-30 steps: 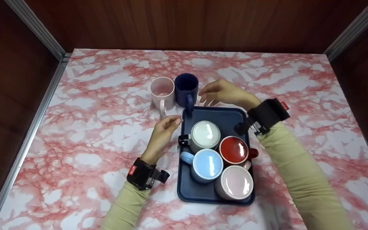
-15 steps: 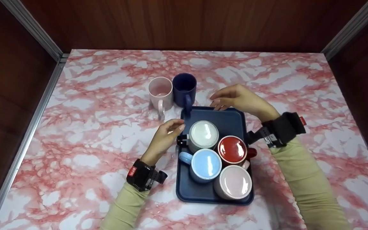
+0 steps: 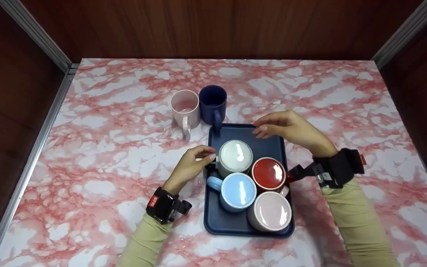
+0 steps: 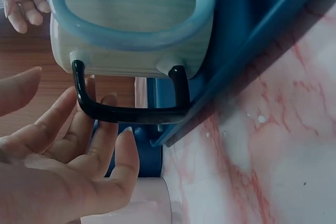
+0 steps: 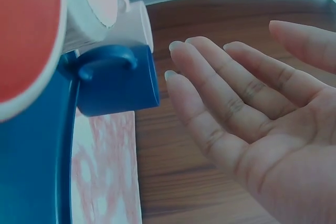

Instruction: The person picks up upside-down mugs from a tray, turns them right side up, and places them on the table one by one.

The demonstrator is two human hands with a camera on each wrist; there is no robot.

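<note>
Mug (image 3: 235, 156) with black handle (image 4: 131, 115) sits just beside the relaxed left hand (image 3: 189, 165), near the loosely spread right hand (image 3: 298, 129)

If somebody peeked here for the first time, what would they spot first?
Probably the shiny red mug, on the right of the blue tray, upside down like the other three mugs there. Next, the dark blue mug, upright beside a pink mug, near the tray's far left corner.

Four mugs (image 3: 238, 191) are found on the tray (image 3: 230, 223), two other mugs (image 3: 212, 105) behind its far-left corner; the left hand (image 3: 189, 165) is positioned at its left edge, the right hand (image 3: 295, 130) over its far-right corner.
</note>
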